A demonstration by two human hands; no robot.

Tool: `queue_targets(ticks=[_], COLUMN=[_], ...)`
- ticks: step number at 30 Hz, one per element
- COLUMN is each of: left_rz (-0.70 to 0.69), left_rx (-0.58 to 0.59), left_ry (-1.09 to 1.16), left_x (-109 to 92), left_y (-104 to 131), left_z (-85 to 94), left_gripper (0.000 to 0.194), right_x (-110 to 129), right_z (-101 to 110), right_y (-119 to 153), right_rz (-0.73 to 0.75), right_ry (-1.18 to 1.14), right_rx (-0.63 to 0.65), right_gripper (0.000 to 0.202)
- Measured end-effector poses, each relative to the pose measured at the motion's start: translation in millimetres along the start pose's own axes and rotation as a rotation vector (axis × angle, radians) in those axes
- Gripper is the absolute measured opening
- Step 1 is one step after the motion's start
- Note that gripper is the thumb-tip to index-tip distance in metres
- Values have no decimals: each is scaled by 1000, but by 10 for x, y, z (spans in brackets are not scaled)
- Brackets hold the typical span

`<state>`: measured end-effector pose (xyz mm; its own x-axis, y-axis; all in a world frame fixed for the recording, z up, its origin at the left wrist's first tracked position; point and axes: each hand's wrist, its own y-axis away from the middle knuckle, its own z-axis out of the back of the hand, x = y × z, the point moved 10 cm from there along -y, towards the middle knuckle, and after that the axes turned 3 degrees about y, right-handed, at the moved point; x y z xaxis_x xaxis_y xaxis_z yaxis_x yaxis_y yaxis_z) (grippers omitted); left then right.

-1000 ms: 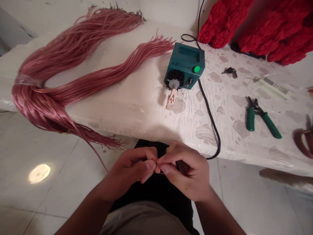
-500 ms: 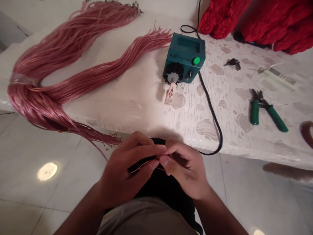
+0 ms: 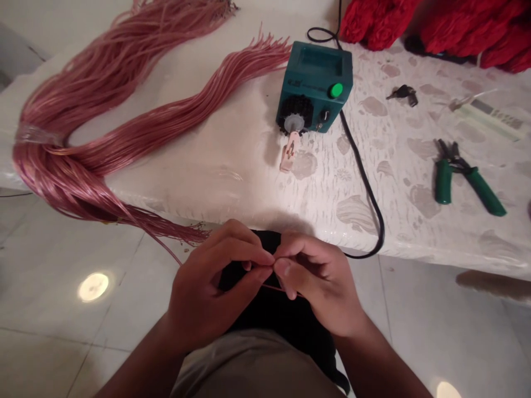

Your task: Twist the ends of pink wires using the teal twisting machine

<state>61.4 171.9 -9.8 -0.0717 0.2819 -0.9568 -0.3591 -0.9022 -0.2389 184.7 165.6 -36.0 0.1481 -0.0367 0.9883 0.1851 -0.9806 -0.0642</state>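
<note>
Just off the table's front edge, my left hand (image 3: 224, 276) and my right hand (image 3: 317, 282) meet fingertip to fingertip over my lap. Thumb and forefinger of each are pinched on a thin pink cord (image 3: 271, 287), a stretch of which shows below the fingers. The exact spot being pinched is hidden by the fingertips. To the left, a large bundle of pink cords (image 3: 166, 124) lies folded on the table, some of its ends hanging over the edge near my left hand. Beyond my hands stands a small teal machine (image 3: 315, 83) with a green button and a pink clip on its front.
The table (image 3: 257, 193) has a clear plastic cover. Green-handled pliers (image 3: 467, 177), keys (image 3: 403, 95) and a pale device with buttons (image 3: 489, 117) lie on the right. Red bunched material (image 3: 468, 33) sits at the back. A black cable (image 3: 360, 166) loops to the front edge.
My left thumb and forefinger have closed together against the right fingertips; the cord stretch inside the left hand no longer shows. The view has shifted slightly.
</note>
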Motion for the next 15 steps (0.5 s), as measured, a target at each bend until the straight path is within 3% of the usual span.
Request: queue_targets(ticks=[4,6,10,15], left_rz=[-25,12,228,499], left_rx=[-39,-11,178,424], left_ry=[59,154,400,585], left_x=[-11,33,221,348], left_y=[-9,-19,-7,107], left_z=[26,16,-120,-294], left_gripper=[19,10,17,12], right_x=[21,108,344,467], right_z=[-17,-41,-128,-229], right_y=[6,7,34,97], right_rz=[16,97,323,470], right_ry=[58,163,396,541], right_rx=[-1,7,52,156], right_gripper=[10,10,12,9])
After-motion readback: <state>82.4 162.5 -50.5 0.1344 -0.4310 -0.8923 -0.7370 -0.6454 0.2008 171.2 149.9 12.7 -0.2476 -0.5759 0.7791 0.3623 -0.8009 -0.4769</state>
